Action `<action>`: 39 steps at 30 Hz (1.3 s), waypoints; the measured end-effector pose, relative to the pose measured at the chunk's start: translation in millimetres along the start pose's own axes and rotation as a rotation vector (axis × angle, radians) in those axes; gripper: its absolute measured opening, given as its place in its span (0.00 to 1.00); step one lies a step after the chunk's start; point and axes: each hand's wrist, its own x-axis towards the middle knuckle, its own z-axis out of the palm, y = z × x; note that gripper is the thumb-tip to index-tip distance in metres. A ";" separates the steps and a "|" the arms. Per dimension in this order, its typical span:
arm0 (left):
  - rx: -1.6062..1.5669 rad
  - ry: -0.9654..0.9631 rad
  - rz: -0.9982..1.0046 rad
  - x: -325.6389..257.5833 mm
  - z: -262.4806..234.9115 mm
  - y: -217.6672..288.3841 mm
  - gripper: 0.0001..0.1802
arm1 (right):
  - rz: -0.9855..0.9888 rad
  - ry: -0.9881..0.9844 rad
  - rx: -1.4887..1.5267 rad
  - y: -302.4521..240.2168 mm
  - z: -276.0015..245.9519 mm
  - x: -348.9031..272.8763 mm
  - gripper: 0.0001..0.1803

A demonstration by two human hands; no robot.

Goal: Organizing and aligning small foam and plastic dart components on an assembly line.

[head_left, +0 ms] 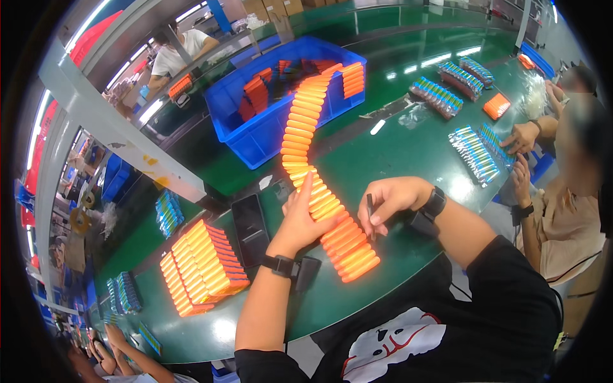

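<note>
A long strip of orange cylinders [299, 135], side by side like battery cells, curves from inside the blue bin [260, 142] down to the near table edge. Flat on the middle of this strip lies my left hand [299, 220], its fingers stretched out and thumb spread across the cylinders. My right hand [399, 196] is closed round a thin dark pen-like tool [370, 207], which points down beside the strip's near right end. The tool's exact kind is hard to make out. More orange strips [257, 92] lie in the bin.
Left of my left arm stand a stacked block of orange cylinders [201, 265] and a black phone [249, 223]. Blue-wrapped packs [437, 97] lie on the green table [408, 153] at right, where a co-worker's hands [522, 136] handle some. A grey post [128, 121] rises at left.
</note>
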 end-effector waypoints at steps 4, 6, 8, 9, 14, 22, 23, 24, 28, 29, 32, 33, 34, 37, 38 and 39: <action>0.024 0.012 -0.003 -0.6 -3.7 6.7 0.61 | 0.091 0.014 -0.005 -7.1 8.6 -0.5 0.09; 0.029 0.009 -0.006 0.3 -3.7 8.0 0.61 | -0.021 -0.073 0.024 -6.4 13.2 -1.2 0.10; -0.035 -0.018 -0.032 -1.0 -4.2 6.1 0.64 | -0.070 -0.152 0.105 -2.9 15.6 1.2 0.11; -0.034 -0.018 -0.035 -1.8 -4.1 5.4 0.64 | -0.118 -0.228 0.184 -0.8 17.0 2.7 0.11; -0.025 -0.015 -0.039 -1.0 -2.7 6.3 0.65 | -0.116 -0.433 0.217 7.2 26.8 8.2 0.11; -0.037 -0.012 -0.028 -1.3 -4.2 5.0 0.64 | 0.030 -0.377 -0.019 5.5 16.1 4.8 0.11; -0.067 -0.018 -0.033 -0.1 -3.7 4.5 0.65 | 0.029 -0.372 -0.019 5.2 16.4 5.2 0.11; -0.068 -0.020 -0.030 1.4 -3.8 4.9 0.65 | -0.068 -0.076 -0.063 4.5 17.3 8.0 0.11; 0.014 -0.043 0.001 3.5 -8.9 8.9 0.65 | -0.421 0.605 -0.243 23.9 15.6 37.9 0.09; 0.009 -0.052 0.004 3.1 -10.4 10.1 0.65 | -0.424 0.603 -0.245 28.0 11.8 41.6 0.09; 0.028 -0.053 0.003 2.7 -10.2 7.1 0.65 | -0.445 0.699 -0.821 30.3 9.9 48.1 0.08; 0.030 -0.052 0.004 2.6 -9.0 6.1 0.65 | -0.365 0.682 -0.784 29.5 14.3 48.9 0.08; 0.021 -0.054 -0.008 2.6 -7.8 6.0 0.66 | -0.286 0.664 -0.747 28.1 18.2 50.2 0.09; 0.011 -0.053 -0.015 2.9 -7.0 2.9 0.66 | -0.319 0.653 -0.873 31.9 19.0 56.1 0.10; 0.007 -0.051 -0.010 2.8 -6.9 1.8 0.67 | -0.320 0.651 -0.873 30.1 18.9 55.1 0.10; 0.008 -0.050 -0.012 2.2 -7.2 1.3 0.67 | -0.301 0.644 -0.911 26.2 18.4 52.3 0.10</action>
